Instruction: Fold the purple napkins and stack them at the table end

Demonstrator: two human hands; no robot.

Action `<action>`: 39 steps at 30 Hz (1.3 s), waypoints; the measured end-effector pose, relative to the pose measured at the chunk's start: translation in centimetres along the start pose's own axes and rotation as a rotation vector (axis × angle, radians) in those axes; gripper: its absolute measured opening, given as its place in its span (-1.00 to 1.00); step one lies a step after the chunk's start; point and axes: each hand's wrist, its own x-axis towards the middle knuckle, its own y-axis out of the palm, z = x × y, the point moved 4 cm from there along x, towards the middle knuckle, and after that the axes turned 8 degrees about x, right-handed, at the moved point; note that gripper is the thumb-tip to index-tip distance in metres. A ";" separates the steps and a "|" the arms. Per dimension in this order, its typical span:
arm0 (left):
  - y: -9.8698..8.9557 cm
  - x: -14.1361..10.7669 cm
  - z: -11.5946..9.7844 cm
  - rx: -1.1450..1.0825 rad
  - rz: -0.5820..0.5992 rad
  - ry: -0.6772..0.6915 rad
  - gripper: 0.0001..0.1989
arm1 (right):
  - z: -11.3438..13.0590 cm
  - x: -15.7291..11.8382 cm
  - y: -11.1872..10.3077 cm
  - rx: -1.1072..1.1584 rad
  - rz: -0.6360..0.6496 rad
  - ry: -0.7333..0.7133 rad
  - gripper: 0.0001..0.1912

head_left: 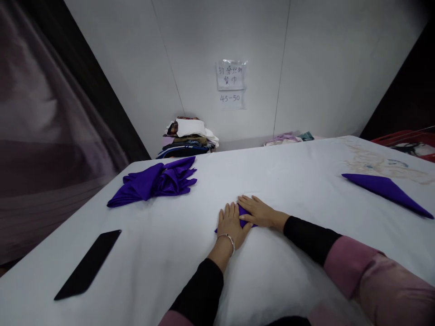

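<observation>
A folded purple cloth napkin point(243, 217) lies on the white-covered table, mostly hidden under both of my hands. My left hand point(231, 226), with a bracelet at the wrist, presses flat on its left part, fingers stretched out. Across the right part my right hand point(257, 212) also lies flat with fingers extended, its thumb close to the left hand. Neither hand grips anything. To the far right rests a purple napkin point(387, 192) folded to a long pointed shape. A loose, crumpled pile of purple napkins point(156, 181) sits at the back left.
A flat black panel point(89, 265) lies on the white tablecloth point(156, 253) at the left. Beyond the far edge are stacked folded clothes point(188, 136) and more cloth point(285, 138). Paper signs point(231, 83) hang on the wall; a red basket point(408, 138) stands at the right.
</observation>
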 end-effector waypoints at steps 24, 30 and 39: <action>0.0 -0.2 0.0 -0.017 -0.019 0.021 -0.13 | -2.5 2.5 -2.8 0.468 -0.088 0.401 -0.68; -0.3 -0.4 -0.1 -0.004 -0.060 0.113 -0.15 | -3.2 0.6 -2.1 0.611 -0.070 0.447 -0.85; -0.2 -0.9 -0.5 -0.013 0.006 0.146 -0.17 | -3.8 -5.7 -2.5 0.606 -0.106 0.590 -0.73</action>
